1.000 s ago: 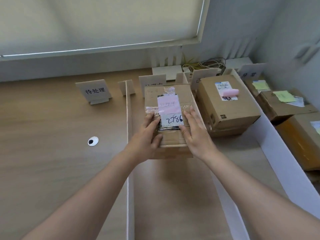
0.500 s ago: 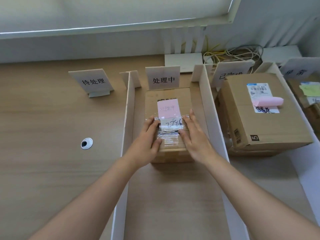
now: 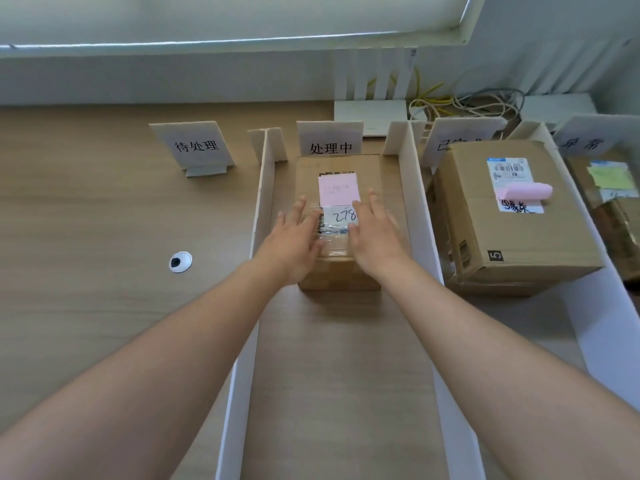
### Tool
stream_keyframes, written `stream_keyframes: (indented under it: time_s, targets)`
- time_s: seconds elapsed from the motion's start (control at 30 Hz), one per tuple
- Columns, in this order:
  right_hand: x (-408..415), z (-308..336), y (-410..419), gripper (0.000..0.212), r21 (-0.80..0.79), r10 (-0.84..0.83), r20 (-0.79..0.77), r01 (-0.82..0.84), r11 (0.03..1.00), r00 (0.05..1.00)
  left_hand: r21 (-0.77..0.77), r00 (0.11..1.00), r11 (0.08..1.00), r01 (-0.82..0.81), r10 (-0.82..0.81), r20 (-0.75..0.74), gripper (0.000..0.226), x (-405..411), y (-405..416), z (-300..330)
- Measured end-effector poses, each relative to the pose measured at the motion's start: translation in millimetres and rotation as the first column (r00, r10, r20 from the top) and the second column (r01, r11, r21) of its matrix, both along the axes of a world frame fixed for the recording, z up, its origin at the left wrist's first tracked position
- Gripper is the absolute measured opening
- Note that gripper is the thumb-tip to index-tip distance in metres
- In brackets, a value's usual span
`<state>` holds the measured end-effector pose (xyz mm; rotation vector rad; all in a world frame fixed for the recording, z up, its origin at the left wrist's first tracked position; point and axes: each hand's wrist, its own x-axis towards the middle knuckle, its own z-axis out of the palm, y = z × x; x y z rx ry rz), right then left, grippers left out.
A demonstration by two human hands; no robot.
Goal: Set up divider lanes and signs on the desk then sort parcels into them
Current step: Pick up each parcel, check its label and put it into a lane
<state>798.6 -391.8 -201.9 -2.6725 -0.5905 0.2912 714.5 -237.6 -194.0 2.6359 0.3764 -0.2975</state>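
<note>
Both hands, left hand point(image 3: 294, 239) and right hand point(image 3: 375, 233), are hovering spread-fingered over the parcel point(image 3: 337, 216) sitting in the 处理中 lane, dividers point(image 3: 420, 216) and signs point(image 3: 330, 138) standing, sorting seemingly nearly finished.

You have four signs point(image 3: 194, 146) standing at the back of the desk, three white dividers point(image 3: 258, 216), three cardboard parcels point(image 3: 337, 168) in view, two pink notes point(image 3: 338, 189), and two hands point(image 3: 294, 237) over one parcel.

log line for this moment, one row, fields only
step: parcel placed | parcel: middle lane, in front of sign | left hand: open, on parcel | right hand: open, on parcel
</note>
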Motion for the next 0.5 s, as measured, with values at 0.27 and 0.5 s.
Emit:
stream_keyframes:
  time_s: [0.27, 0.5]
  targets:
    - [-89.6, 103.5, 38.8, 0.046, -0.035, 0.170, 0.116, -0.167, 0.985, 0.979, 0.138, 0.994, 0.987, -0.084, 0.073, 0.079, 0.066, -99.6, 32.2, 90.4]
    - [-229.4, 197.4, 105.9, 0.056, -0.030, 0.316, 0.230, -0.317, 0.948, 0.921, 0.201, 0.947, 0.943, -0.264, 0.215, 0.237, 0.062, -255.0, 88.4, 172.0]
